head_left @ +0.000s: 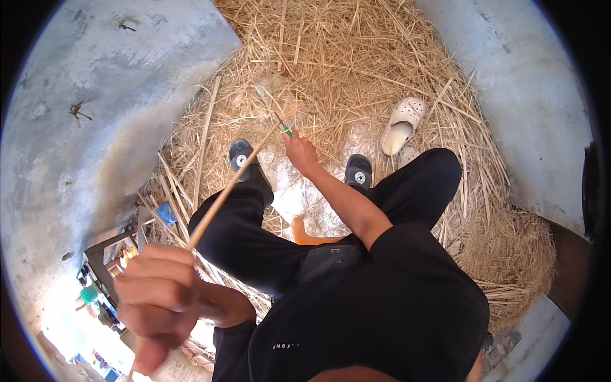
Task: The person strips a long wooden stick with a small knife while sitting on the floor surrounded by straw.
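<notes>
A long, thin strip of bamboo or cane (219, 200) slants from my left hand (156, 290) up and away between my knees. That hand is near the lower left, a little blurred, its fingers closed around the strip. Farther off, past my knees, my right hand (301, 153) grips a small knife with a green handle (287, 132). Its narrow dark blade points away and to the left. The strip's far part meets or crosses the knife at the blade's base; whether they touch I cannot tell. My fingers partly hide the handle.
Pale shavings and strips (344, 70) cover the floor thickly. My feet, in dark slides (360, 170), stand apart. Beyond the right one lies a cream clog (407, 121). An orange stool (309, 234) shows beneath me. Bluish walls (114, 95) rise on both sides; a cluttered shelf (95, 267) stands lower left.
</notes>
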The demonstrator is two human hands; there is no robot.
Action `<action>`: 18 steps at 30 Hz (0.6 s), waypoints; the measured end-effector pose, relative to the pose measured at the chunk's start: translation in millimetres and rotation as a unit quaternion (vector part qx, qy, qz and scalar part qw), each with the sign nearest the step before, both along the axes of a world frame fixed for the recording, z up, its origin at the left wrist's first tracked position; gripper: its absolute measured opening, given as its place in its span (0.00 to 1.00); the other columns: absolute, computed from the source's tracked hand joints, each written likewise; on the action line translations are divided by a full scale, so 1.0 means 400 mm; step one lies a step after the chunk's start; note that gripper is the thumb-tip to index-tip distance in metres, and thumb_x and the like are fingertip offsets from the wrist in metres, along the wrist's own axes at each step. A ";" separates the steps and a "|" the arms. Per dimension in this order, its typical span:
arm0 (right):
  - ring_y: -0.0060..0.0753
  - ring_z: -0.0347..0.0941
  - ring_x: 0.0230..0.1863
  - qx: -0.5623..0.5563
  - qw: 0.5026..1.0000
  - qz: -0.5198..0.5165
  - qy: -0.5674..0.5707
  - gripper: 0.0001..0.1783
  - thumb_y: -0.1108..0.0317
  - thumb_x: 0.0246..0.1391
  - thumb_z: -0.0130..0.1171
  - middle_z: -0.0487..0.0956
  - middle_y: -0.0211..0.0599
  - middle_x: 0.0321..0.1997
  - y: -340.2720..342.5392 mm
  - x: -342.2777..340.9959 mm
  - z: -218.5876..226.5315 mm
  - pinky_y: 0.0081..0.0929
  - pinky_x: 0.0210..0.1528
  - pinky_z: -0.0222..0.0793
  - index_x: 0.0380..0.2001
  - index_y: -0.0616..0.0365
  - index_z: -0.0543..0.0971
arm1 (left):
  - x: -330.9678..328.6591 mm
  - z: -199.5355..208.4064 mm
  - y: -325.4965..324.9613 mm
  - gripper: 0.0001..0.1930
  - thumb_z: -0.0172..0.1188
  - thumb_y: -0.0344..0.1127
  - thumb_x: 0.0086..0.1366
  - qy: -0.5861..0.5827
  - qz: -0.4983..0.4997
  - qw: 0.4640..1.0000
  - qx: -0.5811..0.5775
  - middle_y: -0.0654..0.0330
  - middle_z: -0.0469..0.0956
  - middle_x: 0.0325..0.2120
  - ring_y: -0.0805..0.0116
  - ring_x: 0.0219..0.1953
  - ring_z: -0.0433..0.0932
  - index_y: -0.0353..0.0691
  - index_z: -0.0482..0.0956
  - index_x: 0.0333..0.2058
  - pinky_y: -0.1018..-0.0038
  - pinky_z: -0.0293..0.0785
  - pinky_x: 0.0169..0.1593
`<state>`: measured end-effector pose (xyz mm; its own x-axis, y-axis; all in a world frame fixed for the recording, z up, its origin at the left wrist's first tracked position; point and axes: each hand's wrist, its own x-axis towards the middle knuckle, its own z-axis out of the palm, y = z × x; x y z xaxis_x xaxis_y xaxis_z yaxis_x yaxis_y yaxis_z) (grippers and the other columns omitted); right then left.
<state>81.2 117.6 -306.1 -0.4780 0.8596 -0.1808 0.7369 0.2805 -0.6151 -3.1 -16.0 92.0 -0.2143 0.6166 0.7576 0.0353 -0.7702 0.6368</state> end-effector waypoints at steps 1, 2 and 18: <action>0.61 0.77 0.28 -0.004 1.000 -0.006 -0.007 0.24 0.51 0.63 0.42 0.77 0.61 0.23 -0.001 0.003 0.006 0.49 0.28 0.74 0.37 0.65 0.72 | 0.011 0.001 0.003 0.29 0.47 0.57 0.68 0.013 -0.036 0.999 -0.005 0.70 0.53 0.05 0.80 0.05 0.46 0.43 0.56 0.15 0.80 0.39 0.09; 0.54 0.76 0.21 0.016 1.000 -0.021 0.015 0.25 0.48 0.64 0.41 0.76 0.54 0.19 0.005 0.011 -0.031 0.47 0.24 0.72 0.35 0.63 0.71 | 0.013 0.003 0.009 0.29 0.47 0.57 0.68 0.016 -0.064 0.998 -0.007 0.70 0.53 0.05 0.80 0.05 0.46 0.43 0.56 0.14 0.79 0.40 0.09; 0.60 0.76 0.25 0.041 0.998 0.033 -0.016 0.21 0.50 0.63 0.45 0.77 0.54 0.19 0.022 0.054 0.031 0.53 0.27 0.70 0.35 0.60 0.72 | 0.011 -0.010 -0.013 0.30 0.45 0.58 0.68 0.011 -0.070 0.997 0.024 0.68 0.54 0.05 0.77 0.04 0.48 0.42 0.55 0.14 0.79 0.41 0.09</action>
